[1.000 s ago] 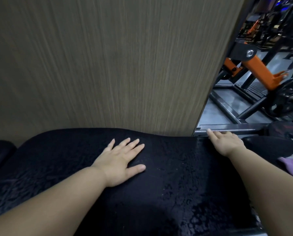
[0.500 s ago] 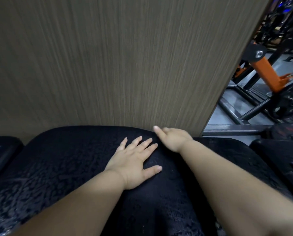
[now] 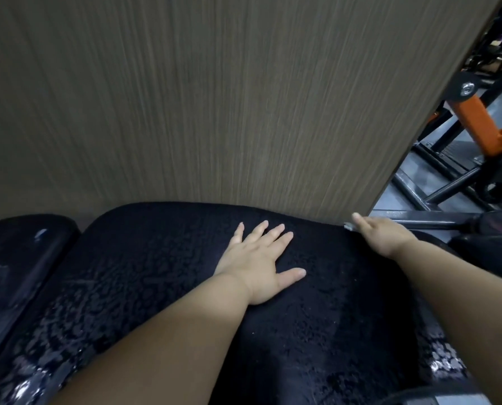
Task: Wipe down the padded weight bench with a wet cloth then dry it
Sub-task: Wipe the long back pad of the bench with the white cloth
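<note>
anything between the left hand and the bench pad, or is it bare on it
Nothing visible. The left hand lies flat and bare on the pad, fingers spread. The right hand is at the pad's far right edge, by the wall panel. No cloth shows anywhere in view.
</note>
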`<control>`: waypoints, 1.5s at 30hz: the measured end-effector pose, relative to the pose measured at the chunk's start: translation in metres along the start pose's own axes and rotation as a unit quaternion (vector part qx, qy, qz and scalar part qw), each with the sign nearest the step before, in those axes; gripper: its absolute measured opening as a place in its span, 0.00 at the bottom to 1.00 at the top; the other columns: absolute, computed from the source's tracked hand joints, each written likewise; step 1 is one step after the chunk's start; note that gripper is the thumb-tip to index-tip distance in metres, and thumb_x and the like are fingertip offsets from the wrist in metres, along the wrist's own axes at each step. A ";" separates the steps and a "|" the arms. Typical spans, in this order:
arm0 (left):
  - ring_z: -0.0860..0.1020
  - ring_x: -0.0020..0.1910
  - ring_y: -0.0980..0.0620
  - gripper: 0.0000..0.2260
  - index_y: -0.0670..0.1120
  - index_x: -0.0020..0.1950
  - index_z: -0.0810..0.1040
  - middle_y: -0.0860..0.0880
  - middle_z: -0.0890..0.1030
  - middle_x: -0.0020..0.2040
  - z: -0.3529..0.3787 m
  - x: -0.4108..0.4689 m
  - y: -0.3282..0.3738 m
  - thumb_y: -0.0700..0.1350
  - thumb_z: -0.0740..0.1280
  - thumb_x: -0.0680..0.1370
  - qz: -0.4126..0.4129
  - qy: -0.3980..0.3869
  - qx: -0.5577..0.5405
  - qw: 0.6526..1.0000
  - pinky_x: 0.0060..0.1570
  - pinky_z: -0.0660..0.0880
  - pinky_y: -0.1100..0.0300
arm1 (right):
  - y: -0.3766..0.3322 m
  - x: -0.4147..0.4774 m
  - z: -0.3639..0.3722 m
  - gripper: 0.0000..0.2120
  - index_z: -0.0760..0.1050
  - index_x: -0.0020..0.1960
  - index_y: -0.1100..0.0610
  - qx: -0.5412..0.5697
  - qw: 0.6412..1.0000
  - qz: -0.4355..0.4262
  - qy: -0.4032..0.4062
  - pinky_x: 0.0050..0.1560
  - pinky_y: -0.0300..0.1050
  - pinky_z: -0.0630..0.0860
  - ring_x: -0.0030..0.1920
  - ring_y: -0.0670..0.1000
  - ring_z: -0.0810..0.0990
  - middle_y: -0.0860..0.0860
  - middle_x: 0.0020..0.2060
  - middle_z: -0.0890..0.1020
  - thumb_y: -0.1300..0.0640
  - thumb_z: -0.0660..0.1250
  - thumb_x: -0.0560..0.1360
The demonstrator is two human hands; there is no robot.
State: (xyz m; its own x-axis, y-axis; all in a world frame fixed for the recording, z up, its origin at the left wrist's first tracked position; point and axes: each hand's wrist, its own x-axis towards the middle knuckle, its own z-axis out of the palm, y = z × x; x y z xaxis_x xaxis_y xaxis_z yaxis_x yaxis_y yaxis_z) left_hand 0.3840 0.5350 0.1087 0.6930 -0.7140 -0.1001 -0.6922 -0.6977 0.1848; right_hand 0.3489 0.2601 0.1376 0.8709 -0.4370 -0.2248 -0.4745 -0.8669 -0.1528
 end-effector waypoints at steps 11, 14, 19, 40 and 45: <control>0.37 0.77 0.54 0.34 0.56 0.79 0.43 0.57 0.41 0.79 -0.016 -0.015 -0.016 0.70 0.45 0.77 -0.076 -0.040 0.012 0.996 0.73 0.34 0.40 | -0.129 0.000 0.020 0.33 0.66 0.73 0.54 0.052 0.994 -0.088 -0.050 0.70 0.50 0.57 0.72 0.55 0.64 0.54 0.71 0.69 0.37 0.38 0.80; 0.36 0.77 0.53 0.34 0.59 0.79 0.42 0.58 0.40 0.79 -0.023 -0.027 -0.050 0.71 0.42 0.76 -0.122 -0.032 0.047 0.991 0.71 0.32 0.37 | -0.129 0.000 0.023 0.31 0.64 0.74 0.52 0.084 0.990 -0.104 -0.050 0.71 0.49 0.55 0.73 0.53 0.61 0.51 0.73 0.67 0.38 0.39 0.80; 0.38 0.78 0.54 0.33 0.60 0.79 0.43 0.59 0.42 0.79 -0.018 -0.041 -0.075 0.71 0.43 0.76 -0.148 -0.007 0.008 0.989 0.73 0.35 0.39 | -0.082 -0.008 0.014 0.27 0.61 0.75 0.52 0.061 0.993 -0.092 -0.030 0.72 0.46 0.53 0.74 0.51 0.59 0.49 0.74 0.64 0.41 0.42 0.82; 0.39 0.78 0.53 0.35 0.60 0.79 0.46 0.60 0.45 0.79 -0.011 -0.037 -0.080 0.73 0.43 0.75 -0.135 0.041 -0.001 0.990 0.73 0.35 0.38 | -0.209 0.020 0.032 0.33 0.62 0.74 0.55 0.052 0.991 -0.103 -0.068 0.71 0.51 0.57 0.73 0.55 0.62 0.54 0.72 0.67 0.38 0.38 0.80; 0.39 0.78 0.53 0.35 0.60 0.79 0.45 0.60 0.44 0.79 -0.013 -0.037 -0.078 0.73 0.43 0.75 -0.138 0.028 0.000 0.990 0.73 0.35 0.38 | -0.166 0.011 0.025 0.29 0.60 0.76 0.52 0.076 0.989 -0.104 -0.072 0.71 0.47 0.53 0.74 0.52 0.60 0.51 0.74 0.64 0.40 0.39 0.82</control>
State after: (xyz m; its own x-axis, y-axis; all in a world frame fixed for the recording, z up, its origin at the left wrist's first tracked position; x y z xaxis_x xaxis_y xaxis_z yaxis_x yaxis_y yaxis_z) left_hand 0.4150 0.6165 0.1103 0.8652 -0.4926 -0.0934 -0.4755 -0.8653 0.1584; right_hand 0.4340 0.4054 0.1366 0.9296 -0.2060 -0.3056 -0.3111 -0.8832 -0.3509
